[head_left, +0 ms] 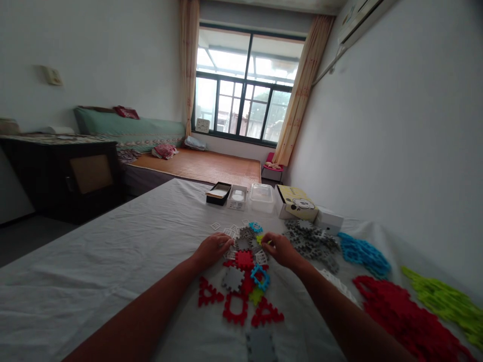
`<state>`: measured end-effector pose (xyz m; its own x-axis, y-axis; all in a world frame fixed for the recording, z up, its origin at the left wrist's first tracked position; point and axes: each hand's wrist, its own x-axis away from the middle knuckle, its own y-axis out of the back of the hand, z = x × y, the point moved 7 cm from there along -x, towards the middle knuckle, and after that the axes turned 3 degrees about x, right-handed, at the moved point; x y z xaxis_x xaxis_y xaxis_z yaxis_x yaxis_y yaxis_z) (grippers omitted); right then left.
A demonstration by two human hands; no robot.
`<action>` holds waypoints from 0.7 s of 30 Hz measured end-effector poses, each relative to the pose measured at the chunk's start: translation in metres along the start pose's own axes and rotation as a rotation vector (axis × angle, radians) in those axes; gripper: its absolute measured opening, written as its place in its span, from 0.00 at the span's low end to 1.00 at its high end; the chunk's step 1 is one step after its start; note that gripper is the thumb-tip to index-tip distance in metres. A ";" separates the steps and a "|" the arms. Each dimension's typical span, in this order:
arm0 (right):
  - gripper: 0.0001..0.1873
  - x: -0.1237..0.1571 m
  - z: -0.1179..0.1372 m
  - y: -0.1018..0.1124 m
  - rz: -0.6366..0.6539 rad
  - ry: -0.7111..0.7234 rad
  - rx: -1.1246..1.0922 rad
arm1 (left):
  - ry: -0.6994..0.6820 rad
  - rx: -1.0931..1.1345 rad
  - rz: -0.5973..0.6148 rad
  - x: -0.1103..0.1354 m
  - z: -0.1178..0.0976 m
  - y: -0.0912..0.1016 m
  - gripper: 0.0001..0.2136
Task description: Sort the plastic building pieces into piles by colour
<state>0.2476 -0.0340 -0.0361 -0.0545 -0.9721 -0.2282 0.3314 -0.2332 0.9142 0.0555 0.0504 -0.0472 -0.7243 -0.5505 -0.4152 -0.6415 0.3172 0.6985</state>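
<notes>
My left hand [215, 247] is at the left side of a group of flat toothed interlocking plastic pieces, fingers curled together by the dark grey pieces [245, 240] and some white lattice pieces [230, 232]; anything in its grip is hidden. Opposite it, my right hand [278, 247] has thumb and fingers pinched at a small yellow-green interlocking piece [259, 239]. A blue piece [255, 227] lies just beyond. Nearer to me are a red square piece [244, 259], a light grey piece [233, 278], a blue frame piece [260, 278] and red triangles [210, 292].
Right of my arm are heaps of dark grey pieces [309, 239], blue pieces [364, 254], red pieces [403, 317] and yellow-green pieces [449, 301]. Along the far edge stand a black box [212, 199], a clear tub [262, 203] and a yellow carton [298, 201]. White cloth [113, 261] covers the table.
</notes>
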 end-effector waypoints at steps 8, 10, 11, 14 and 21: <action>0.13 0.013 0.001 -0.008 0.102 0.016 -0.149 | -0.017 -0.024 0.026 0.000 -0.001 -0.002 0.17; 0.10 0.014 0.002 -0.008 0.108 0.002 -0.206 | -0.013 -0.026 0.025 0.000 0.001 -0.003 0.17; 0.08 0.014 0.003 -0.007 0.107 0.002 -0.224 | -0.008 -0.028 0.024 0.000 0.002 -0.003 0.17; 0.05 0.016 0.008 -0.001 0.106 0.048 -0.244 | 0.002 -0.031 0.020 -0.001 0.005 -0.004 0.17; 0.16 0.029 0.015 -0.004 0.187 0.047 -0.140 | -0.001 -0.040 0.034 0.000 0.003 -0.003 0.17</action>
<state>0.2310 -0.0619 -0.0415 0.0624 -0.9950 -0.0777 0.4597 -0.0404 0.8872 0.0567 0.0518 -0.0512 -0.7457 -0.5391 -0.3916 -0.6059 0.3040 0.7351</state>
